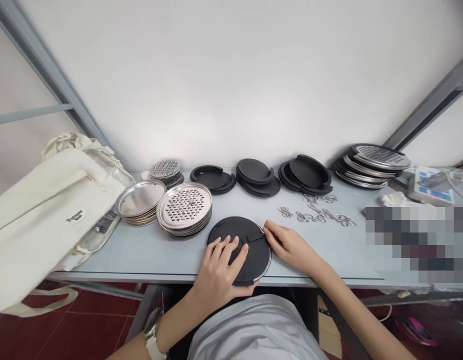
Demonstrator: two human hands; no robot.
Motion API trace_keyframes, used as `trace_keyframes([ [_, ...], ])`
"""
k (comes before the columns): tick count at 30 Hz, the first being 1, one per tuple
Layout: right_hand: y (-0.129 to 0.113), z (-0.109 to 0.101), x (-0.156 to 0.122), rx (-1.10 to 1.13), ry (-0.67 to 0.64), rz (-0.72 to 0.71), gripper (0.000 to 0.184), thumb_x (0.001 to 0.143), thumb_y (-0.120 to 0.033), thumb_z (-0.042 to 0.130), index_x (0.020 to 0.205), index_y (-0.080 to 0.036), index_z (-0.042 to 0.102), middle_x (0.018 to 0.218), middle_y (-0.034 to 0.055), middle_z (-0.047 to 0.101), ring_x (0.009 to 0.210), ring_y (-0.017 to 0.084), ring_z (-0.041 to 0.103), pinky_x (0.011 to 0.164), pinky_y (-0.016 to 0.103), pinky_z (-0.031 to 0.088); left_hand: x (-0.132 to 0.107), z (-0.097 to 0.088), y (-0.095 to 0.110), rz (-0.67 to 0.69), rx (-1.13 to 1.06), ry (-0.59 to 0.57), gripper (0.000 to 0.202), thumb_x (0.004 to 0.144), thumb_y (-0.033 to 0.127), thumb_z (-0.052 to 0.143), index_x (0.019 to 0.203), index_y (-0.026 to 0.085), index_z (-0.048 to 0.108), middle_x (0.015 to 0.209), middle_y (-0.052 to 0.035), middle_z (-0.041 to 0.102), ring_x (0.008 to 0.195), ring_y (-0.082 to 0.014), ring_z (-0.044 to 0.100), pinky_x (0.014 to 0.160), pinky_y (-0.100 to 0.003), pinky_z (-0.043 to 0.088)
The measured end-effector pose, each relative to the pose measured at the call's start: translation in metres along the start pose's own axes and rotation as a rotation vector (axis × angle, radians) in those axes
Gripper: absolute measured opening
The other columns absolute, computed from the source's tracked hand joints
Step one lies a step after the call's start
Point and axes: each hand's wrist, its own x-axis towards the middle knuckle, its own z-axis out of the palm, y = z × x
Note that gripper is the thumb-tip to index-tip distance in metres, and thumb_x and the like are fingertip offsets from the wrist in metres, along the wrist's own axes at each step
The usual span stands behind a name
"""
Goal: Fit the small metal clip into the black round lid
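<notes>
On the near side of the surface [137,255], the left hand [218,269] lies fingers spread on a black disc [233,227], the right hand [291,245] pinching a wire hook [262,230]; loose hooks [344,220] remain, the far-right stack [370,169] seemingly assembled.

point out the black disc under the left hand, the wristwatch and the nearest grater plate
Black disc [254,252], head view: bare upper face.
Wristwatch [152,321], head view: its case.
Nearest grater plate [184,206], head view: perforated top face.

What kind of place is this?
Probably a small assembly workspace: on a grey table are stacked grater plates, scattered bent wires, and a black disc under the person's left hand.
</notes>
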Motion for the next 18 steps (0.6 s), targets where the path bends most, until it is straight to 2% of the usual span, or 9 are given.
trace_keyframes([
  [8, -0.0003, -0.0002, -0.0001, -0.003, -0.014, 0.004, 0.024, 0.101, -0.031, 0.029, 0.078, -0.025, 0.033, 0.060, -0.0049, 0.041, 0.051, 0.016, 0.044, 0.055, 0.026, 0.033, -0.0003, 0.0003, 0.0000, -0.004, -0.004, -0.008, 0.057, 0.080, 0.047, 0.062, 0.127, 0.015, 0.058, 0.122, -0.0142, 0.061, 0.114, -0.0293, 0.055, 0.101, -0.046, 0.039],
  [18, 0.0017, 0.0020, 0.0006, -0.041, -0.005, -0.019, 0.023, 0.100, -0.027, 0.031, 0.078, -0.024, 0.038, 0.059, -0.0032, 0.046, 0.050, 0.015, 0.043, 0.053, 0.027, 0.032, 0.0004, 0.0000, 0.0004, 0.001, 0.033, 0.001, 0.057, 0.078, 0.049, 0.064, 0.125, 0.017, 0.059, 0.119, -0.0135, 0.062, 0.112, -0.0283, 0.056, 0.100, -0.045, 0.041],
])
